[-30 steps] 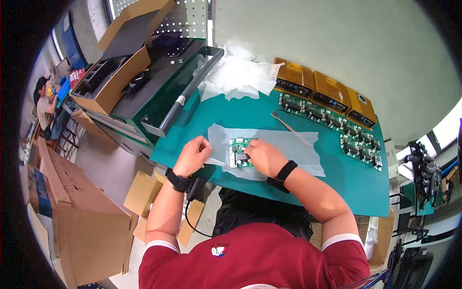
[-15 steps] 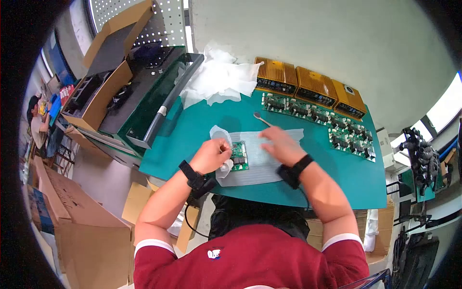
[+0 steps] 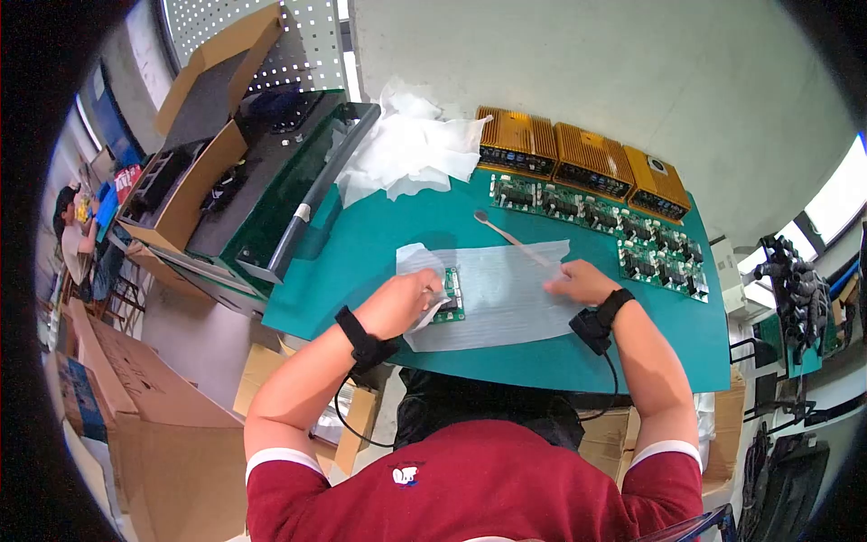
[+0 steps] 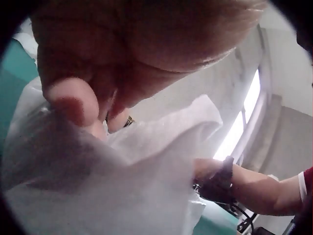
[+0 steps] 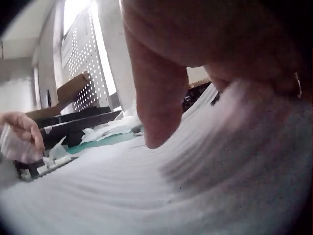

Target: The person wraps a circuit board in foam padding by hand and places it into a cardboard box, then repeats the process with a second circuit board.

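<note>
A green circuit board (image 3: 454, 296) lies on a translucent white foam sheet (image 3: 506, 307), partly covered by the sheet's left end and my left hand (image 3: 404, 301). That hand pinches the left end, folded up over the board; the left wrist view shows thumb (image 4: 73, 103) and fingertips on the thin foam. My right hand (image 3: 585, 284) is at the sheet's right edge. In the right wrist view its thumb (image 5: 159, 115) is above the foam, while the fingers show dimly through the raised edge they hold.
A thin-handled brush (image 3: 510, 237) lies behind the sheet, its handle end reaching it. Several circuit boards (image 3: 587, 217) line the back right, before three gold finned cases (image 3: 591, 161). Crumpled white foam (image 3: 411, 144) sits at the back left beside a dark cabinet with a grey handle bar (image 3: 312, 199).
The right hand left the board and moved right to the sheet's edge. The left hand moved right, bringing the sheet's left end over the board. The head view shifted slightly.
</note>
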{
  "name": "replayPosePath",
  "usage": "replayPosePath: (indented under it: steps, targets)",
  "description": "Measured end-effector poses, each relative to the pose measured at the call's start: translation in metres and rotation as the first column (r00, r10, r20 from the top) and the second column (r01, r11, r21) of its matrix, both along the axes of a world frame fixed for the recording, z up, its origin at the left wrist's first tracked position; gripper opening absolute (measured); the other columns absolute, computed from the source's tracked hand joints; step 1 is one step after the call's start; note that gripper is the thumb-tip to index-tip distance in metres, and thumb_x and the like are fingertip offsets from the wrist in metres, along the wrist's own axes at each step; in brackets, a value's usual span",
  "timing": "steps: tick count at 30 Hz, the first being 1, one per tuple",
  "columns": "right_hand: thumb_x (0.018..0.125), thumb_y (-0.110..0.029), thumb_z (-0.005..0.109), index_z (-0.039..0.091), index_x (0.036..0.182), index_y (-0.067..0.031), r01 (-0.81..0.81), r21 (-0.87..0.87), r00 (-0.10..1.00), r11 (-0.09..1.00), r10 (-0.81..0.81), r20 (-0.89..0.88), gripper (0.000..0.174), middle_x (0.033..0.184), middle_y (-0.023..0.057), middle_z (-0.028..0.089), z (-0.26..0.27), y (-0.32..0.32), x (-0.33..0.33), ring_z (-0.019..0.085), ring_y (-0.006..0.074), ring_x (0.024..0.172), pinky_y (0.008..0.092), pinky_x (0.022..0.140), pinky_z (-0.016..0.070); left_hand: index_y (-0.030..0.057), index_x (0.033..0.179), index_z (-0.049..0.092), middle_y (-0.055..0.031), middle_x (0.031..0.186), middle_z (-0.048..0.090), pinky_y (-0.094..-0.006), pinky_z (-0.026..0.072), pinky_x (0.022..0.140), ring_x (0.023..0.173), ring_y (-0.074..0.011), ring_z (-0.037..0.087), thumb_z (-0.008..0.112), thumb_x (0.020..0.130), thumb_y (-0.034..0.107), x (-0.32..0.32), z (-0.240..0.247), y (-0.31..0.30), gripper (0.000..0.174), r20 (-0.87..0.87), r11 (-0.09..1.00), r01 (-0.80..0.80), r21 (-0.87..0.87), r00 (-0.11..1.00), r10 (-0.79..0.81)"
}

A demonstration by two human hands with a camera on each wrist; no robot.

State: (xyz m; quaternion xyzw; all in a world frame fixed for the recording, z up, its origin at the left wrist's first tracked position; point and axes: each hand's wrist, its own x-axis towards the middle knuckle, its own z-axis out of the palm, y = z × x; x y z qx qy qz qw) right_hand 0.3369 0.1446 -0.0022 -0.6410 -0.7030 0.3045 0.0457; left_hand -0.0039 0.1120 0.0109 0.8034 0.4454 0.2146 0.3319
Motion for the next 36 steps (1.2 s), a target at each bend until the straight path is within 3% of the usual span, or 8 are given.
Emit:
replayPosePath:
  steps: [3, 5, 9, 16, 18, 27, 30, 36]
  targets:
    - [0.077, -0.034, 0.064, 0.059, 0.091, -0.0004, -0.058, -0.133, 0.956, 0.989, 0.016, -0.294, 0.037, 0.078, 0.0055, 0.061, 0.031, -0.004, -0.012, 0.057, 0.0134, 0.074, 0.0271, 0.066, 0.0446, 0.0021, 0.092, 0.058, -0.0146, 0.085, 0.058, -0.0347, 0.0463, 0.071, 0.082, -0.0286, 0.058, 0.057, 0.076, 0.003, -0.005, -0.016, -0.003, 0.016, -0.038, 0.936, 0.15, 0.319, 0.989, -0.146]
    - [0.083, -0.026, 0.059, 0.059, 0.093, -0.0015, -0.128, -0.187, 0.763, 0.974, -0.024, -0.646, 0.026, 0.08, -0.0011, 0.059, 0.043, -0.005, -0.023, 0.052, 0.0067, 0.072, 0.0241, 0.065, 0.0434, 0.0024, 0.093, 0.058, -0.015, 0.09, 0.057, -0.0353, 0.0458, 0.075, 0.086, -0.0295, 0.056, 0.058, 0.074, 0.004, -0.004, -0.02, -0.011, 0.019, -0.074, 0.925, 0.164, 0.344, 0.986, -0.148]
    - [0.086, -0.023, 0.057, 0.057, 0.099, -0.0013, -0.277, -0.185, 0.547, 0.943, -0.003, -0.837, 0.026, 0.089, -0.0012, 0.057, 0.071, -0.008, -0.074, 0.05, 0.0066, 0.076, 0.0235, 0.071, 0.043, -0.0006, 0.095, 0.058, -0.0144, 0.097, 0.056, -0.0363, 0.0444, 0.081, 0.09, -0.0304, 0.053, 0.059, 0.072, 0.006, -0.004, -0.021, -0.022, 0.024, -0.139, 0.889, 0.204, 0.41, 0.977, -0.16]
    - [0.088, -0.023, 0.053, 0.056, 0.096, -0.0028, -0.473, -0.124, 0.504, 0.872, 0.152, -0.85, 0.022, 0.084, -0.0013, 0.056, 0.058, 0.006, -0.169, 0.051, 0.0082, 0.074, 0.0248, 0.067, 0.0429, -0.0017, 0.096, 0.055, -0.0139, 0.101, 0.054, -0.0367, 0.0419, 0.081, 0.095, -0.0303, 0.05, 0.059, 0.069, 0.011, -0.007, -0.029, -0.037, 0.03, -0.43, 0.806, 0.381, 0.453, 0.885, -0.177]
    - [0.088, -0.02, 0.051, 0.055, 0.098, -0.0011, -0.548, -0.198, 0.517, 0.813, 0.143, -0.844, 0.021, 0.087, -0.0008, 0.056, 0.045, 0.012, -0.187, 0.052, 0.008, 0.078, 0.0233, 0.068, 0.0414, -0.0002, 0.095, 0.053, -0.0154, 0.098, 0.055, -0.0434, 0.0376, 0.088, 0.103, -0.0352, 0.047, 0.062, 0.069, 0.012, -0.003, -0.02, -0.049, 0.03, -0.077, 0.919, 0.185, 0.349, 0.983, -0.169]
    - [0.087, -0.024, 0.053, 0.054, 0.096, -0.0024, -0.498, -0.237, 0.596, 0.834, 0.13, -0.793, 0.023, 0.078, 0.0017, 0.055, 0.008, 0.018, -0.221, 0.052, 0.0096, 0.071, 0.0267, 0.062, 0.0449, -0.0031, 0.11, 0.047, -0.0219, 0.11, 0.05, -0.0427, 0.0392, 0.09, 0.107, -0.0366, 0.047, 0.06, 0.072, 0.013, -0.01, -0.029, -0.08, 0.044, -0.251, 0.909, 0.294, 0.296, 0.942, -0.222]
    - [0.089, -0.035, 0.049, 0.051, 0.103, -0.0037, -0.406, -0.338, 0.727, 0.849, 0.076, -0.682, 0.034, 0.083, 0.0053, 0.054, 0.024, 0.011, -0.223, 0.055, 0.0123, 0.074, 0.0274, 0.062, 0.046, -0.0004, 0.106, 0.051, -0.0161, 0.107, 0.054, -0.0358, 0.0448, 0.087, 0.104, -0.0306, 0.053, 0.06, 0.074, 0.012, -0.009, -0.014, -0.094, 0.035, -0.074, 0.699, 0.421, 0.578, 0.88, -0.469]
    - [0.091, -0.044, 0.039, 0.046, 0.11, -0.0058, -0.358, -0.454, 0.656, 0.816, -0.126, -0.744, 0.043, 0.104, 0.0125, 0.051, 0.023, 0.008, -0.219, 0.056, 0.0199, 0.092, 0.0324, 0.074, 0.0465, 0.0016, 0.088, 0.056, -0.0146, 0.083, 0.057, -0.0383, 0.046, 0.073, 0.08, -0.0337, 0.055, 0.058, 0.075, 0.008, -0.019, 0.009, -0.071, 0.015, -0.019, 0.93, -0.023, 0.368, 0.999, 0.032]
